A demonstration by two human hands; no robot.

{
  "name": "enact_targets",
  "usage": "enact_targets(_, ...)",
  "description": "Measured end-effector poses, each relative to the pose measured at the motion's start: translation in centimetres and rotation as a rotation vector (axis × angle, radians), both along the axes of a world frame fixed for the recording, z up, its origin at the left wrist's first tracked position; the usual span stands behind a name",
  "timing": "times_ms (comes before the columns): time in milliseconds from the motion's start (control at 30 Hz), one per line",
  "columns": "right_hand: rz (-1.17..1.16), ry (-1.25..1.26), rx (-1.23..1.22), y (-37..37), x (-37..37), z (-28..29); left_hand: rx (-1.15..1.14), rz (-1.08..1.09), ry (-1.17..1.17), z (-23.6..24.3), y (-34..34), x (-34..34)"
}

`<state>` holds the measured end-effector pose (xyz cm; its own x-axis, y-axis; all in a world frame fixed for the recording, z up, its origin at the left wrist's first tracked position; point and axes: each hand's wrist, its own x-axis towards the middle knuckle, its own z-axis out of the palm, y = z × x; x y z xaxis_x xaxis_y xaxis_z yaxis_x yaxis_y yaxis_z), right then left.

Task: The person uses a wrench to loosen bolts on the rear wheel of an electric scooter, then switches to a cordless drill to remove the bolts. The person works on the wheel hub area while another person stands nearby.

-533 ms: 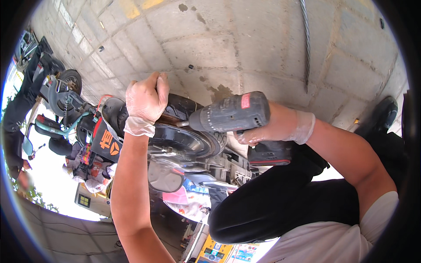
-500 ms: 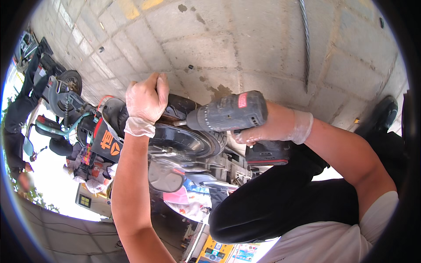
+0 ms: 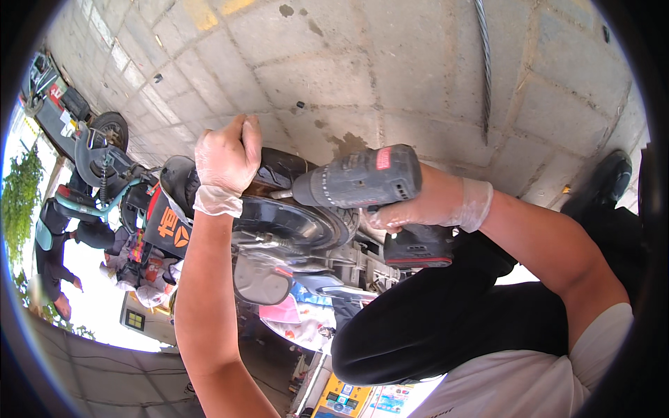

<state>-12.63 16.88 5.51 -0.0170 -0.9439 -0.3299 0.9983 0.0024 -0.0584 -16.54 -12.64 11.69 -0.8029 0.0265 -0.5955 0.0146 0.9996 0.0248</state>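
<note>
My right hand [image 3: 428, 198], in a thin clear glove, is wrapped round the handle of a dark cordless drill [image 3: 359, 175]. The drill lies nearly level, its chuck pointing left. Its short metal tip [image 3: 280, 194] reaches a brownish part of a black tyre [image 3: 286, 161] on a scooter wheel [image 3: 279, 223]. At the tyre's left end, my gloved left hand [image 3: 228, 155] is closed, with fingers curled over; what they grip is hidden behind the hand. The drill's battery [image 3: 418, 245] hangs below my right hand.
Beneath the wheel in view is the scooter's metal underside [image 3: 327, 261]. A steel rod [image 3: 484, 70] lies on the paving [image 3: 418, 76]. Another scooter [image 3: 104, 167] stands at the left, with a person [image 3: 56, 258] beside it. My bent knee [image 3: 369, 341] is close below the drill.
The drill and both hands appear slightly farther left, together with the view. The drill tip stays at the tyre. The person at the far left has shifted position near the other scooter.
</note>
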Motion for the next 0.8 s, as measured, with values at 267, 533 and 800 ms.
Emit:
enact_targets(267,-0.058,0.053,0.041,1.0,0.2,0.0,-0.078,0.012,-0.101,0.2,0.1,-0.1)
enact_targets(533,-0.077,0.004,-0.057,-2.7,-0.7,-0.6,0.005,-0.003,0.016,0.0,0.2,0.0)
enact_targets(800,0.030,0.064,-0.032,0.4,-0.7,-0.9,-0.001,-0.002,-0.002,0.1,0.0,-0.1)
